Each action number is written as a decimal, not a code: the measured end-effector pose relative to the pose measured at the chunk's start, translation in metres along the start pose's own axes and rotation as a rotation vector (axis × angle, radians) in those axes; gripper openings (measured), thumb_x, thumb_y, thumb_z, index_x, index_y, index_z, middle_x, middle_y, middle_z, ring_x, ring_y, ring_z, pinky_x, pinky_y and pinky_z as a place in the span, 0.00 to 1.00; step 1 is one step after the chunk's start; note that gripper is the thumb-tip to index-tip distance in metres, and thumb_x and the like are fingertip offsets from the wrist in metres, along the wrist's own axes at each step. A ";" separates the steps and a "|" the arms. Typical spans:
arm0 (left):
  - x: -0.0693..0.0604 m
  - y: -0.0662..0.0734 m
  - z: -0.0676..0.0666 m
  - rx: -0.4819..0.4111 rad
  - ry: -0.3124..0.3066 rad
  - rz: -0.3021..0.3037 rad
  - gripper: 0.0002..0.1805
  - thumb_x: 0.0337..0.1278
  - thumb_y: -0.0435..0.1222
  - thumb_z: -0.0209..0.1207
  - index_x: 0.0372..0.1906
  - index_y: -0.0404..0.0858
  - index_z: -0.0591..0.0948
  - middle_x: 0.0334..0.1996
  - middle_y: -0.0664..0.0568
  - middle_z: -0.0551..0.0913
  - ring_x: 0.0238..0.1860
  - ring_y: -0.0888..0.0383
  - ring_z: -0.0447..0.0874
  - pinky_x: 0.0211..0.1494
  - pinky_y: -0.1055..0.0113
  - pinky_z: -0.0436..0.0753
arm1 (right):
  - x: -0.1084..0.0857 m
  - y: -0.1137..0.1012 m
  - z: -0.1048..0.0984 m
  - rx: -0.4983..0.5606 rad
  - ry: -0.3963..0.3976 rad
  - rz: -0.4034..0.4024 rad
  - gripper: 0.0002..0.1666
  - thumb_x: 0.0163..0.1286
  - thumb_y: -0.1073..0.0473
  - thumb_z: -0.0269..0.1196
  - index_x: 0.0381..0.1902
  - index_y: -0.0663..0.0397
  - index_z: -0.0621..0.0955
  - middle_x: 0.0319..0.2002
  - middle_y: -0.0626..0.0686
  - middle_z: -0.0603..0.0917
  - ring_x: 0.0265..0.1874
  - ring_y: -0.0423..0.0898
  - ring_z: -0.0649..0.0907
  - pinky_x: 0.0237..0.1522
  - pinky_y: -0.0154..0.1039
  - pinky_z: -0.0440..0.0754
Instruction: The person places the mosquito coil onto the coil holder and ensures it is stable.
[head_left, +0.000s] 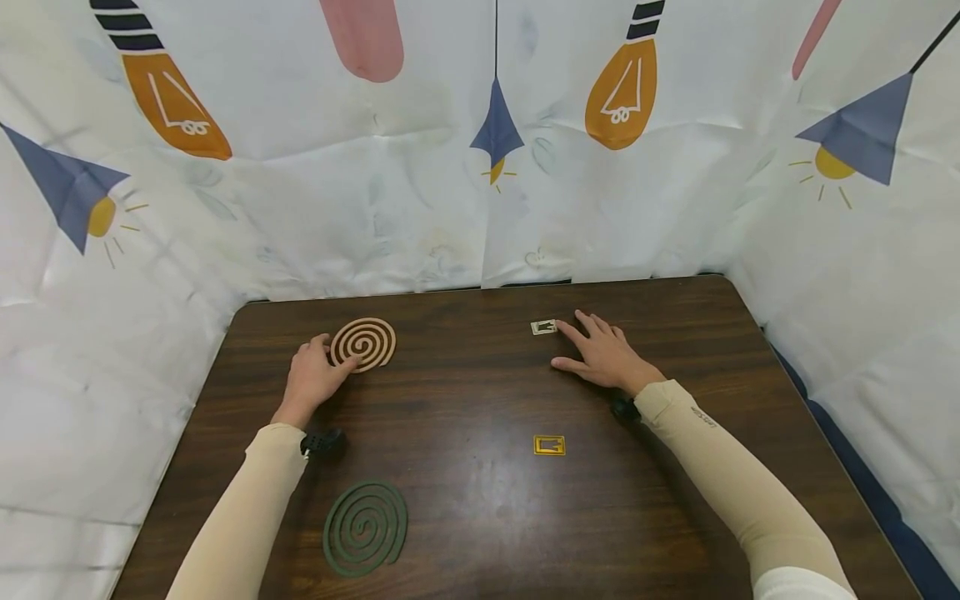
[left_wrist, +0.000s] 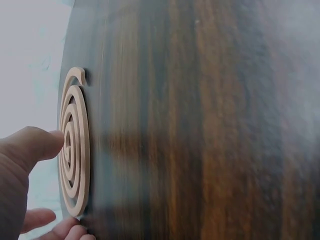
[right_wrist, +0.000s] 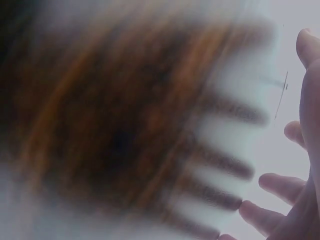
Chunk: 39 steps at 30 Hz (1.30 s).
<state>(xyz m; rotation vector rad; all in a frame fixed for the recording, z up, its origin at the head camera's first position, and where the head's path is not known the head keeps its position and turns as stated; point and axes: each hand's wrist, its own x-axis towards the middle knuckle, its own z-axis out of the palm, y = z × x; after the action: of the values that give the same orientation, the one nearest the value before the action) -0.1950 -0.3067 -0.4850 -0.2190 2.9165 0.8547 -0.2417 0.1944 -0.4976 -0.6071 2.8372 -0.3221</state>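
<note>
A tan mosquito coil (head_left: 363,344) lies flat near the table's far left. My left hand (head_left: 311,379) reaches over its left side; in the left wrist view the thumb (left_wrist: 47,143) crosses the coil's face and the other fingers are at its edge. Toward the far right is a small silver coil stand (head_left: 543,327), a thin rectangular plate. Beside it my right hand (head_left: 603,354) spreads its fingers, the index fingertip at the plate's right edge. The right wrist view shows those spread fingers (right_wrist: 282,187) and their blurred shadows, holding nothing.
A green mosquito coil (head_left: 365,528) lies nearer on the left. A gold coil stand (head_left: 550,445) sits right of centre. The dark wooden table (head_left: 465,375) is bounded behind and at the sides by a white printed cloth (head_left: 420,200).
</note>
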 end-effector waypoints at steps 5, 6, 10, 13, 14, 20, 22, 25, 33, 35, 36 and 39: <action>0.004 0.004 0.002 0.004 0.025 -0.034 0.48 0.72 0.53 0.58 0.78 0.22 0.56 0.65 0.21 0.69 0.65 0.25 0.66 0.67 0.31 0.70 | 0.001 0.000 -0.001 -0.013 -0.012 0.006 0.49 0.74 0.26 0.53 0.84 0.36 0.55 0.84 0.63 0.51 0.81 0.70 0.55 0.75 0.76 0.59; 0.005 0.004 0.002 0.008 0.029 -0.045 0.48 0.72 0.54 0.58 0.78 0.23 0.56 0.64 0.22 0.69 0.64 0.25 0.67 0.67 0.31 0.70 | 0.000 -0.001 -0.001 -0.012 -0.013 0.006 0.49 0.74 0.26 0.54 0.84 0.36 0.55 0.83 0.63 0.51 0.81 0.70 0.56 0.75 0.76 0.59; 0.007 0.006 0.001 0.028 0.036 -0.079 0.48 0.73 0.57 0.56 0.78 0.23 0.57 0.62 0.22 0.71 0.62 0.26 0.70 0.67 0.30 0.70 | 0.000 -0.003 0.000 -0.026 -0.006 -0.003 0.49 0.73 0.26 0.55 0.84 0.36 0.57 0.82 0.64 0.53 0.80 0.72 0.57 0.74 0.75 0.62; 0.008 0.006 0.000 0.034 0.035 -0.086 0.49 0.73 0.58 0.55 0.77 0.22 0.58 0.62 0.22 0.71 0.62 0.26 0.71 0.67 0.31 0.70 | 0.000 -0.003 0.001 -0.051 -0.006 -0.007 0.50 0.72 0.25 0.55 0.83 0.36 0.57 0.82 0.64 0.55 0.79 0.71 0.58 0.74 0.73 0.63; 0.008 0.007 0.000 0.036 0.034 -0.085 0.49 0.72 0.58 0.55 0.77 0.22 0.58 0.62 0.22 0.72 0.61 0.26 0.71 0.67 0.31 0.70 | 0.000 -0.003 0.002 -0.058 -0.007 -0.006 0.50 0.72 0.25 0.55 0.83 0.36 0.58 0.82 0.64 0.56 0.79 0.71 0.59 0.74 0.73 0.63; 0.009 0.007 0.000 0.035 0.037 -0.090 0.49 0.71 0.58 0.57 0.76 0.23 0.60 0.61 0.23 0.72 0.61 0.27 0.72 0.65 0.31 0.72 | 0.001 -0.002 0.003 -0.075 -0.016 -0.002 0.50 0.72 0.24 0.54 0.83 0.36 0.57 0.82 0.63 0.56 0.79 0.69 0.60 0.74 0.72 0.63; 0.009 0.007 0.000 0.034 0.039 -0.092 0.49 0.71 0.58 0.57 0.76 0.22 0.61 0.61 0.22 0.72 0.60 0.27 0.72 0.64 0.31 0.72 | 0.001 -0.003 0.002 -0.072 -0.018 -0.002 0.50 0.72 0.23 0.54 0.83 0.35 0.57 0.82 0.63 0.56 0.79 0.69 0.60 0.74 0.72 0.63; 0.010 0.006 0.001 0.038 0.042 -0.093 0.49 0.70 0.58 0.58 0.76 0.22 0.61 0.61 0.23 0.72 0.59 0.28 0.72 0.63 0.32 0.73 | 0.002 -0.004 0.002 -0.074 -0.020 -0.003 0.50 0.72 0.23 0.54 0.83 0.35 0.57 0.82 0.63 0.56 0.79 0.69 0.60 0.73 0.73 0.63; 0.016 0.005 0.002 0.045 0.053 -0.096 0.46 0.70 0.54 0.59 0.75 0.22 0.62 0.59 0.23 0.76 0.57 0.29 0.76 0.60 0.34 0.76 | 0.002 -0.004 0.002 -0.088 -0.017 -0.008 0.49 0.73 0.23 0.53 0.83 0.36 0.58 0.81 0.63 0.56 0.78 0.69 0.60 0.72 0.73 0.65; 0.017 0.005 0.001 0.031 0.049 -0.105 0.45 0.70 0.53 0.60 0.75 0.22 0.62 0.59 0.23 0.77 0.57 0.29 0.77 0.60 0.35 0.78 | 0.002 -0.004 0.002 -0.088 -0.014 -0.008 0.49 0.72 0.23 0.53 0.83 0.35 0.58 0.81 0.63 0.56 0.78 0.69 0.60 0.72 0.73 0.65; 0.017 0.005 0.001 0.019 0.046 -0.109 0.45 0.70 0.52 0.60 0.75 0.22 0.62 0.60 0.23 0.78 0.58 0.29 0.78 0.60 0.36 0.78 | 0.002 -0.003 0.002 -0.087 -0.014 -0.008 0.49 0.72 0.23 0.53 0.83 0.35 0.58 0.81 0.63 0.56 0.78 0.69 0.60 0.72 0.73 0.65; 0.017 0.005 0.001 -0.018 0.033 -0.125 0.46 0.70 0.52 0.61 0.76 0.23 0.61 0.62 0.23 0.78 0.59 0.28 0.78 0.60 0.36 0.79 | 0.003 -0.003 0.004 -0.093 -0.017 -0.006 0.49 0.73 0.23 0.53 0.83 0.35 0.57 0.81 0.63 0.56 0.78 0.69 0.60 0.72 0.73 0.65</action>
<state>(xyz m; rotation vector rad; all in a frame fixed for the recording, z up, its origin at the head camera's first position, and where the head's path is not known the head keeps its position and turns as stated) -0.2123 -0.3039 -0.4851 -0.4164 2.8898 0.8655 -0.2422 0.1901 -0.5007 -0.6342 2.8476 -0.1861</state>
